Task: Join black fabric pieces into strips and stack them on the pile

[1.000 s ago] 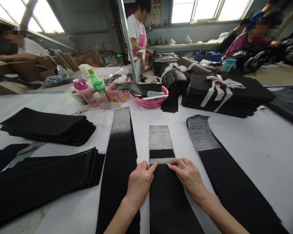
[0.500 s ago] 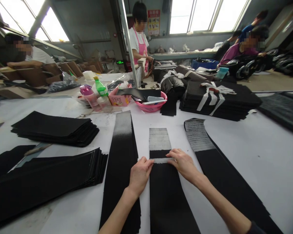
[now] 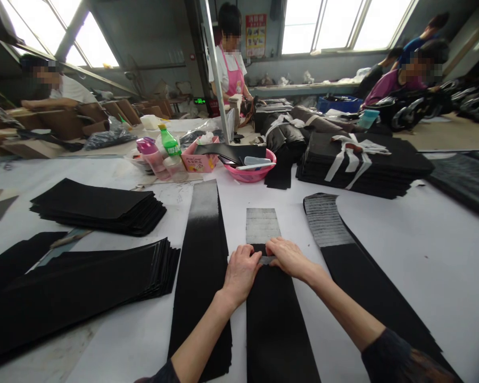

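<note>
both hands sit in the lower middle of the frame, on the middle one of three long black strips laid out on the white counter [image 3: 423, 255]. the left hand [image 3: 241, 268] is half curled, knuckles up, its fingertips down on a thin grey band [image 3: 266, 260] that runs across the middle strip [image 3: 273, 319]. the right hand [image 3: 287, 255] comes in from the other side, fingers bent the same way, and its fingertips almost meet the left ones on that band. whether they pinch the band or only press it flat, i cannot tell. just above the hands the strip ends in a grey ribbed patch [image 3: 262, 226]. the left strip [image 3: 201, 266] and the right strip [image 3: 367, 287] lie beside it, apart from it. stacks of black sheets [image 3: 99, 205] fill the left of the frame, and a pink bowl [image 3: 250, 173] stands near upper centre.
</note>
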Available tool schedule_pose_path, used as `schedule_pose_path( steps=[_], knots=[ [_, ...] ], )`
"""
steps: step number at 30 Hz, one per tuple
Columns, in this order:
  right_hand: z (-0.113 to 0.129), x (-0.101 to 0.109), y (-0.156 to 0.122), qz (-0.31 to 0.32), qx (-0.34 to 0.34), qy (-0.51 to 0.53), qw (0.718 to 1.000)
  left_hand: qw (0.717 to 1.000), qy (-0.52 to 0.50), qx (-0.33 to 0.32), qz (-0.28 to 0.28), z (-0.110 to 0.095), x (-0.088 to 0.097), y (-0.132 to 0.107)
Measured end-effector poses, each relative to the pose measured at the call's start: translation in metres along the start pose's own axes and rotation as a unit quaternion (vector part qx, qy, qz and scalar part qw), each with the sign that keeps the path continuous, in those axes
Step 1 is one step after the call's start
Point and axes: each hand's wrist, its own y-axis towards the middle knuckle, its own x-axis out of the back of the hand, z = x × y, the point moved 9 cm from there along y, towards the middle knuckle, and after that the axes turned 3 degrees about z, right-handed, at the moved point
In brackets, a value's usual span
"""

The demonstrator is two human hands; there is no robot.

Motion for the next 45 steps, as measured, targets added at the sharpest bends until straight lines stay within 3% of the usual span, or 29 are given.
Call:
schedule_pose_path(
  steps=[10,14,19,31,45],
  knots=[
    [0.0,0.001,-0.014,-0.025,0.046,0.046,0.998,0.995,-0.074,-0.049,-0.04,-0.008,0.01,-0.001],
    [0.001,0.0,-0.024,-0.089,0.091,0.054,0.99,0.994,-0.03,-0.086,-0.067,-0.017,0.008,-0.005],
    [0.009,-0.001,-0.035,-0.149,0.144,0.005,0.978,0.991,0.005,-0.122,-0.06,-0.022,-0.001,-0.009],
    [0.013,-0.004,-0.042,-0.114,0.177,-0.032,0.977,0.974,0.143,-0.173,-0.031,-0.037,-0.009,-0.014],
    [0.003,-0.004,-0.04,-0.108,0.168,0.001,0.98,0.977,0.12,-0.178,0.008,-0.035,-0.013,-0.012]
  ],
)
